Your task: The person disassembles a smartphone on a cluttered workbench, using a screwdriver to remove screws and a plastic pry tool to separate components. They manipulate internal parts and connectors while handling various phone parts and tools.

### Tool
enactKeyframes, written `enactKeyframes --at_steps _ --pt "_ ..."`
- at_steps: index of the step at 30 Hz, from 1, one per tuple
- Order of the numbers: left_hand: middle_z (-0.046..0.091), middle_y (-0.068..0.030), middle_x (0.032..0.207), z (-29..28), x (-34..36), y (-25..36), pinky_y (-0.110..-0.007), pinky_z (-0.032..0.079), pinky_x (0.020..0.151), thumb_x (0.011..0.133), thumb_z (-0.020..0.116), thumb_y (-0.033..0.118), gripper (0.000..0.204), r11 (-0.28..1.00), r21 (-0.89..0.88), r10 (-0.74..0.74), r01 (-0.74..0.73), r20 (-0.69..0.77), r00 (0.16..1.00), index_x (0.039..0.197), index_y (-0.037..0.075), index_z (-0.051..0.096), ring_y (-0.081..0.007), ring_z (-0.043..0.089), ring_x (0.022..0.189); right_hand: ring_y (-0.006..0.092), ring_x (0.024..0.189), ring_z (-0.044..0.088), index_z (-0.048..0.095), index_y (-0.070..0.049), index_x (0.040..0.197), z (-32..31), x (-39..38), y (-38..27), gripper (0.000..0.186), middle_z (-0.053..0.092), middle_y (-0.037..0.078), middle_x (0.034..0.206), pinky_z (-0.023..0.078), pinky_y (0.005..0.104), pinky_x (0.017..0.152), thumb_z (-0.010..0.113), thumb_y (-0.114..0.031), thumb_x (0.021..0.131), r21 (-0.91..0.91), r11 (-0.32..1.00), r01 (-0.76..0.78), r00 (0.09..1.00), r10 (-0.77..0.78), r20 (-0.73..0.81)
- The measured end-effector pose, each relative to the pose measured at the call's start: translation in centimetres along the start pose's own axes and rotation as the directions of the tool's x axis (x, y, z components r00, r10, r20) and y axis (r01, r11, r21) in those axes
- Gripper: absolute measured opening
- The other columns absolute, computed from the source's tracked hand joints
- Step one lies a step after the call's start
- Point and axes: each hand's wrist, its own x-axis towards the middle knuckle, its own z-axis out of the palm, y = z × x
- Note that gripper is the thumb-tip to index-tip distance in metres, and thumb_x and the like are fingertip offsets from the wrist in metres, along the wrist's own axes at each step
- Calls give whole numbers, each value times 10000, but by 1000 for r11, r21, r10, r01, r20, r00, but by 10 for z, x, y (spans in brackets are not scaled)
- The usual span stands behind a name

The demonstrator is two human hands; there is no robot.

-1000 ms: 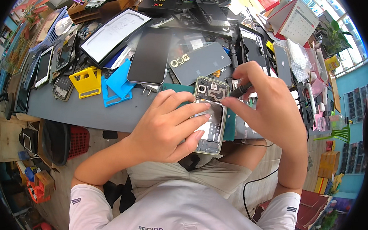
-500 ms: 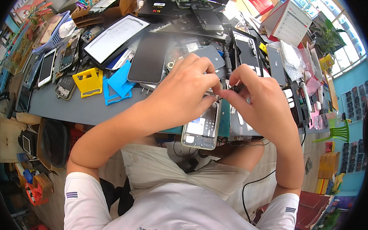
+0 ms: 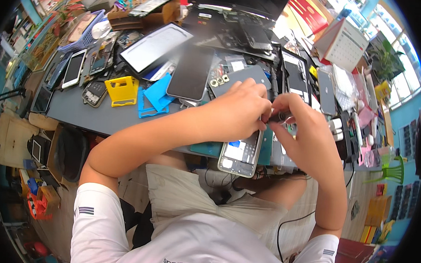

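An opened phone (image 3: 240,162) with its inner parts bare lies at the desk's near edge, its far end hidden under my hands. Over that end my left hand (image 3: 244,108) is closed, fingertips pinched together; what they hold, if anything, I cannot make out. Facing it, my right hand (image 3: 304,134) curls its thumb and fingers round a small dark piece (image 3: 280,117), too hidden to name. The fingertips of both hands nearly meet above the phone. Beneath the phone shows a green mat (image 3: 265,152).
A large dark phone screen (image 3: 190,75) lies left of my hands. Nearby are blue plastic stands (image 3: 159,93), a yellow stand (image 3: 122,91) and a grey back panel (image 3: 239,78). Opened phones and parts crowd the desk. A desk calendar (image 3: 343,45) stands at the far right.
The view has shifted, so the desk sits farther right and lower. Both hands stay together over the phone's far end, with the fingers slightly rearranged.
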Motion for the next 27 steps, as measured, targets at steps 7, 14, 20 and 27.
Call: enactKeyframes --at_steps 7,14,20,27 --pt "653 -139 1233 3 -5 -1 -475 466 1103 984 852 171 168 1000 -8 17 -17 -20 1000 1088 55 790 -363 582 1254 359 809 784 654 -30 1172 1 -6 -4 335 771 171 913 576 435 693 886 -179 981 5 1000 -9 1000 9 -10" --pt "650 -147 1221 9 -5 -2 -475 466 1064 938 776 7 188 999 3 53 -53 -57 997 1124 25 755 -369 579 1235 323 802 773 663 -44 1189 5 -5 7 334 768 139 934 592 426 718 883 -148 961 45 991 123 991 -120 -57" --pt "642 -139 1240 9 -6 -3 -470 466 1045 891 800 5 240 995 70 80 -76 -49 996 1122 33 744 -352 567 1240 299 828 782 675 -57 1193 6 -9 3 341 784 107 948 593 412 726 888 -135 938 -7 1000 -29 999 28 -24" --pt "634 -125 1242 12 -1 -7 -467 464 1051 953 857 169 229 989 115 103 -98 -38 994 1104 42 742 -331 560 1233 309 874 804 664 -33 1239 2 -10 -6 380 802 123 1016 610 421 755 882 -61 928 55 990 -132 991 131 21"
